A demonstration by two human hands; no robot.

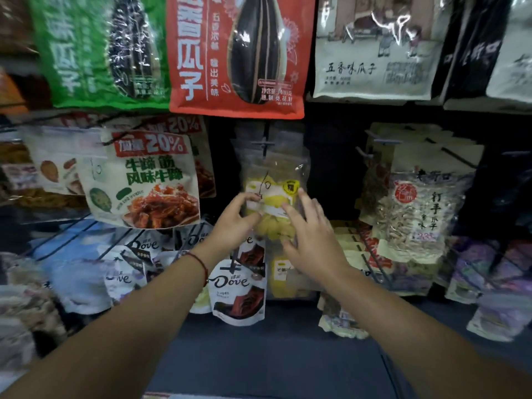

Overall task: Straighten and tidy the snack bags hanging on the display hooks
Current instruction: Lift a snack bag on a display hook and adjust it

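Left hand (pixel 236 218): grip closed on the clear bag of yellow snacks (pixel 272 194), thumb and fingers pinching its left edge; forearm extended up from lower left, red cord bracelet (pixel 201 264) at the wrist. Right hand (pixel 312 234): fingers spread and nearly straight, laid against the bag's right side, gripping nothing; forearm extended from lower right. The bag hangs on a centre display hook (pixel 263 145), below the red sunflower-seed bag (pixel 237 53). Beef-snack bag (pixel 144 180) hangs to the left, Dove pouches (pixel 239 292) below, seed bag (pixel 417 214) to the right.
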